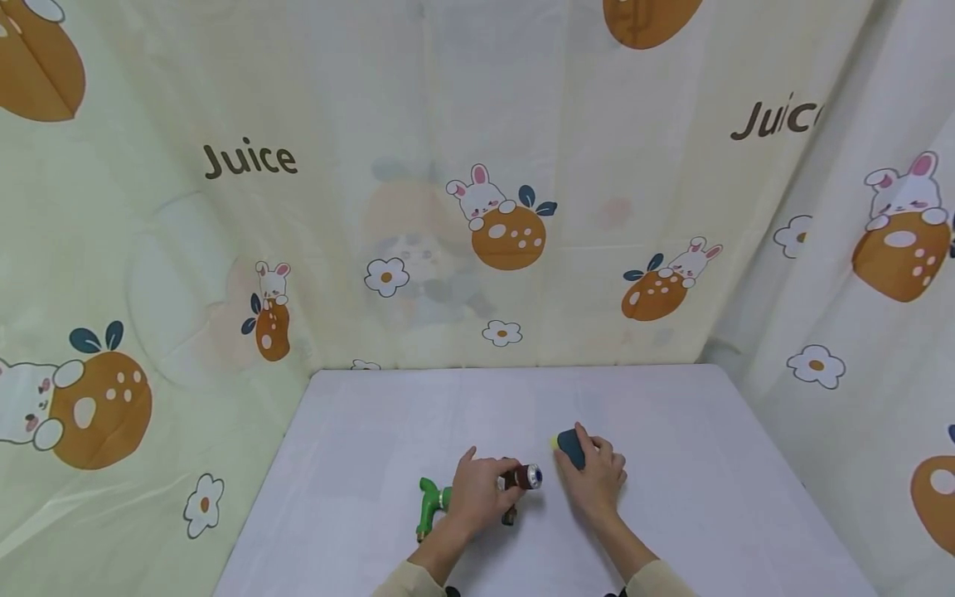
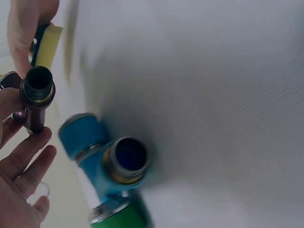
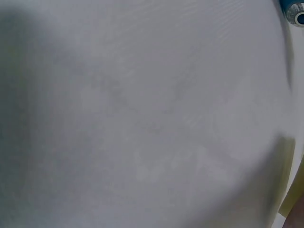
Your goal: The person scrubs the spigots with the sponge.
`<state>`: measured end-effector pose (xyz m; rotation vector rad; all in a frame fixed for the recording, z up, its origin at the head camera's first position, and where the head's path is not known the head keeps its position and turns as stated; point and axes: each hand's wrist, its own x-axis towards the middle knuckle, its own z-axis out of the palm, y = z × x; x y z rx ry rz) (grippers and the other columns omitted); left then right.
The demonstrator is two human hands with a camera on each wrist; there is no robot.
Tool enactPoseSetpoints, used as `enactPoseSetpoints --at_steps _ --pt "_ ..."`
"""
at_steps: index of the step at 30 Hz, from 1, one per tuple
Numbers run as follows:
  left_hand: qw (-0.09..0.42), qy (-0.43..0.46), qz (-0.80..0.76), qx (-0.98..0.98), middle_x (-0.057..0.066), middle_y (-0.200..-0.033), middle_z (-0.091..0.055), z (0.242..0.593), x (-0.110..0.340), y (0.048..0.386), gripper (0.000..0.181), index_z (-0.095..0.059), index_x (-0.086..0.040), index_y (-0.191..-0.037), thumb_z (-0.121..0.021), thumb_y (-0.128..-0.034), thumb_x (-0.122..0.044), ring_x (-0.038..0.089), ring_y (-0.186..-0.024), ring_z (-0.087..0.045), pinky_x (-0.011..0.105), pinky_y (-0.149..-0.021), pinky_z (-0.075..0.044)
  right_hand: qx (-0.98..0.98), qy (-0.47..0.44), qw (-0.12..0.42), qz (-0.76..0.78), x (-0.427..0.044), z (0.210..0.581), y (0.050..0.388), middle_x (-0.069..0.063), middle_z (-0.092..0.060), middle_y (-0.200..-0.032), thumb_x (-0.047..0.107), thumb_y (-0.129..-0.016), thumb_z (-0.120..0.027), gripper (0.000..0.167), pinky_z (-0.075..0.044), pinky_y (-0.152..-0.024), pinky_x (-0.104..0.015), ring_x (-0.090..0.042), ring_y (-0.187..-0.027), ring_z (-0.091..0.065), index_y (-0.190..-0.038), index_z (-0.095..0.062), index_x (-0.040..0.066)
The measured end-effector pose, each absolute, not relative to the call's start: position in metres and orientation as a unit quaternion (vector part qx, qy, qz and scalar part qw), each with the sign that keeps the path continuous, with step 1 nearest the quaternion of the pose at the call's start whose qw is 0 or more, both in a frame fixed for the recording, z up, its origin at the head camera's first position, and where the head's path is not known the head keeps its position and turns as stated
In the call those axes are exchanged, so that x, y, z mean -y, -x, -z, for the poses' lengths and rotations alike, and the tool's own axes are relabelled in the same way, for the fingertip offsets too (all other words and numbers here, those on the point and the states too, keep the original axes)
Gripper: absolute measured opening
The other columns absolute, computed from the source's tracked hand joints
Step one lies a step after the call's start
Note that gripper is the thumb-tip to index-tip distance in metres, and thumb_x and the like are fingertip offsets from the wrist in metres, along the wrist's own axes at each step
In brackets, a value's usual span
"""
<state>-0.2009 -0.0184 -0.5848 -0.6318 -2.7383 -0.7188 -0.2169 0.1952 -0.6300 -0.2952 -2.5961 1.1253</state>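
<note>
My left hand [image 1: 477, 493] pinches a dark red tap [image 1: 520, 477] with a silver end, held over the white table. In the left wrist view, the open threaded mouth of this tap [image 2: 38, 85] faces the camera. Beside that hand lies a green tap [image 1: 429, 506], partly hidden by it. A blue threaded fitting [image 2: 126, 161] shows below the fingers in the left wrist view, adjoining a green part [image 2: 118, 216]. To the right, my right hand [image 1: 593, 481] grips a sponge [image 1: 571, 448], dark blue with a yellow layer.
The white tabletop [image 1: 671, 414] runs back to a pale curtain [image 1: 336, 249] printed with rabbits, oranges and flowers. More curtain hangs along both sides. A blue piece with a silver end [image 3: 292, 12] appears at the corner of the right wrist view.
</note>
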Motion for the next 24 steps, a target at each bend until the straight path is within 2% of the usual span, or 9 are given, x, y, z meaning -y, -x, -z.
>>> enactPoseSetpoints --at_steps 9,14,21,24 --pt "0.102 0.218 0.218 0.946 -0.014 -0.075 -0.074 0.601 0.012 0.203 0.018 -0.08 -0.029 -0.1 -0.086 -0.0826 -0.032 -0.003 -0.069 -0.06 0.059 -0.111 -0.046 0.903 0.112 0.151 -0.387 -0.201 0.642 0.218 -0.023 -0.047 -0.142 0.041 -0.096 -0.069 0.068 -0.027 -0.092 -0.058 -0.042 -0.113 -0.036 -0.155 -0.049 0.018" --pt "0.092 0.209 0.196 0.954 -0.016 -0.07 -0.07 0.608 0.009 0.204 0.019 -0.08 -0.031 -0.099 -0.087 -0.0816 -0.035 -0.002 -0.066 -0.057 0.056 -0.11 -0.048 0.908 0.11 0.141 -0.38 -0.201 0.641 0.219 -0.024 -0.046 -0.141 0.044 -0.096 -0.071 0.07 -0.027 -0.094 -0.058 -0.042 -0.115 -0.036 -0.157 -0.048 0.018" --pt "0.072 0.198 0.181 0.961 -0.015 -0.071 -0.067 0.614 0.005 0.204 0.023 -0.08 -0.028 -0.101 -0.087 -0.0796 -0.033 0.001 -0.067 -0.055 0.053 -0.106 -0.05 0.923 0.106 0.15 -0.339 -0.203 0.642 0.22 -0.024 -0.048 -0.124 0.049 -0.09 -0.076 0.077 -0.032 -0.09 -0.056 -0.039 -0.108 -0.042 -0.154 -0.051 0.015" --pt "0.064 0.193 0.176 0.963 -0.013 -0.073 -0.066 0.616 0.003 0.204 0.026 -0.08 -0.027 -0.103 -0.087 -0.0795 -0.033 0.003 -0.068 -0.055 0.051 -0.104 -0.051 0.923 0.113 0.148 -0.335 -0.203 0.644 0.22 -0.023 -0.048 -0.122 0.05 -0.088 -0.078 0.076 -0.033 -0.09 -0.056 -0.039 -0.108 -0.043 -0.152 -0.054 0.015"
